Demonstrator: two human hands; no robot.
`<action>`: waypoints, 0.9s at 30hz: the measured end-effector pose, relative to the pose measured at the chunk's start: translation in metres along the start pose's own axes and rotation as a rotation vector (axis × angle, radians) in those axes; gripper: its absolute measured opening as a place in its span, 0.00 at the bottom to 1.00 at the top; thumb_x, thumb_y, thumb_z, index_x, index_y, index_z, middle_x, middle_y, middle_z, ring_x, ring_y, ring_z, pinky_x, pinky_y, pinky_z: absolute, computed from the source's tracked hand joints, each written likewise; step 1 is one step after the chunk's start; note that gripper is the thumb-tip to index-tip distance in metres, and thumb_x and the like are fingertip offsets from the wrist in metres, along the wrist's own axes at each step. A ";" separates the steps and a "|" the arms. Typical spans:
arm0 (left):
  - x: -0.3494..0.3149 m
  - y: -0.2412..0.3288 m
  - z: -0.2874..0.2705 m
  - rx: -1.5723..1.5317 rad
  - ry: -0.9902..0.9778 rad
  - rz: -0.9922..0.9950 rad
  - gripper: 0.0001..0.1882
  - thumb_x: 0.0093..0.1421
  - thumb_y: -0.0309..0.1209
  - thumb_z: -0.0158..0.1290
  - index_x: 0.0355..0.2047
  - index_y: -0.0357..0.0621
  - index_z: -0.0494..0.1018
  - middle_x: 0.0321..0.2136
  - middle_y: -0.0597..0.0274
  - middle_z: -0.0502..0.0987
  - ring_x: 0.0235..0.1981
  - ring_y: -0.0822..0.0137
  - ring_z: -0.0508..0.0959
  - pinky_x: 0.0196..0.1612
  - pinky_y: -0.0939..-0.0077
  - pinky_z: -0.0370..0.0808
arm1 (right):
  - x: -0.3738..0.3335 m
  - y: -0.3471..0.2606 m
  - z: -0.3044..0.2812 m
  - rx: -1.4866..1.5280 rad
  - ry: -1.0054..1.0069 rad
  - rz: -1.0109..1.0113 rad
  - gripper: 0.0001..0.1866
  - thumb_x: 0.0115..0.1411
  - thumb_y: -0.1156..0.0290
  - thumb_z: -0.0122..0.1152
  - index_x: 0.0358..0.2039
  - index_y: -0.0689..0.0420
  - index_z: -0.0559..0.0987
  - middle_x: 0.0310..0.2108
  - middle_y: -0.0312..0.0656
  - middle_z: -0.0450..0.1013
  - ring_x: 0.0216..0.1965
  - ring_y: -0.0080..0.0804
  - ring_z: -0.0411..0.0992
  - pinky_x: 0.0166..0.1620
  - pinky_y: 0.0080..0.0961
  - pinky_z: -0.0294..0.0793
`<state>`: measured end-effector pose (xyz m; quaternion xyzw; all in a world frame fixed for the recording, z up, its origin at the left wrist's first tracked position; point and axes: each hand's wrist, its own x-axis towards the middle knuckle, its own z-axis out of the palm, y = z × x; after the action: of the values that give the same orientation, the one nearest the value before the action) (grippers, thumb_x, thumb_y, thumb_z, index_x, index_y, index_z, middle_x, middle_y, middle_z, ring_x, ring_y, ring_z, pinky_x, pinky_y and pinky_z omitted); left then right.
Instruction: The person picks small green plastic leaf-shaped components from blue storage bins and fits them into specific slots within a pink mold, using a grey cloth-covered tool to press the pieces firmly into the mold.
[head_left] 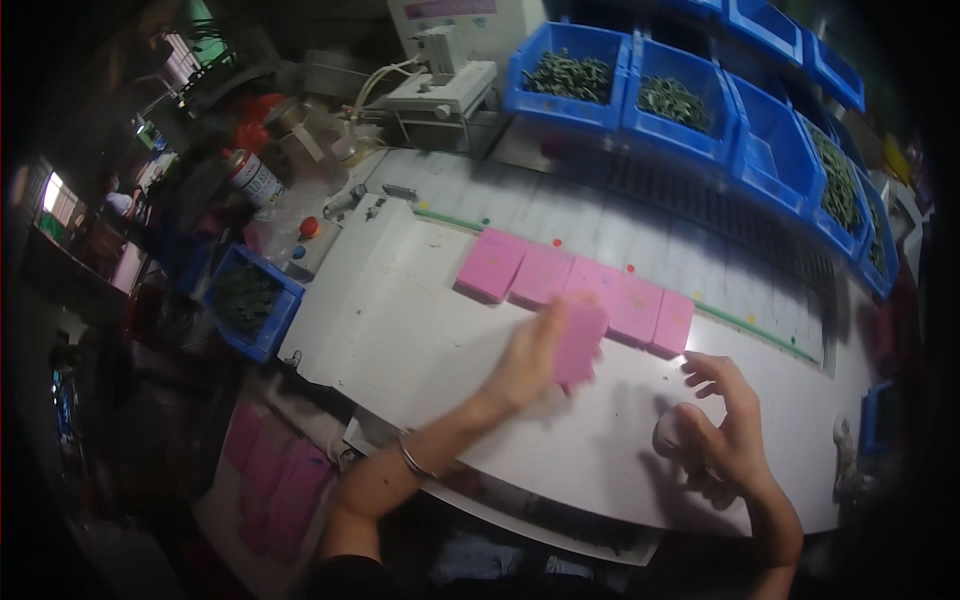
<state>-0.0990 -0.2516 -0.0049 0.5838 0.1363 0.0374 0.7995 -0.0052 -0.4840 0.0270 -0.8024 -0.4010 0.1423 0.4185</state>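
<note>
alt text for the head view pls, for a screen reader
The left hand holds a pink block over a white worktable, beside a row of pink blocks. The right hand rests on the table, fingers spread. Blue bins of dark parts line the back.

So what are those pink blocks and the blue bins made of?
The pink blocks look like matte foam or sponge: flat colour, no shine, soft corners, though it's too blurred to be sure. The blue bins look like moulded hard plastic, glossy with stiff rims.
</note>
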 end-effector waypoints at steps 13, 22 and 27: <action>0.118 0.089 -0.184 0.594 0.677 0.349 0.16 0.46 0.32 0.58 0.34 0.34 0.75 0.29 0.57 0.78 0.29 0.68 0.78 0.33 0.77 0.74 | 0.053 0.045 0.009 -0.393 -0.090 -0.090 0.43 0.38 0.77 0.67 0.57 0.58 0.60 0.60 0.52 0.50 0.58 0.54 0.53 0.58 0.41 0.56; 0.165 0.091 -0.209 1.331 0.853 0.225 0.19 0.39 0.37 0.63 0.30 0.39 0.76 0.30 0.50 0.78 0.33 0.55 0.78 0.39 0.67 0.73 | 0.051 0.046 0.014 -0.456 -0.062 -0.046 0.42 0.39 0.79 0.65 0.57 0.60 0.58 0.59 0.56 0.50 0.56 0.56 0.54 0.57 0.42 0.57; 0.174 0.084 -0.218 1.444 0.771 0.284 0.19 0.44 0.40 0.61 0.30 0.38 0.76 0.31 0.49 0.77 0.33 0.53 0.77 0.40 0.67 0.73 | 0.048 0.052 0.010 -0.416 0.042 -0.075 0.40 0.40 0.78 0.64 0.56 0.60 0.59 0.53 0.57 0.55 0.53 0.54 0.58 0.55 0.40 0.60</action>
<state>0.0190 0.0138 -0.0174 0.9113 0.3160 0.2388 0.1128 0.0470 -0.4590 -0.0147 -0.8588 -0.4424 0.0239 0.2573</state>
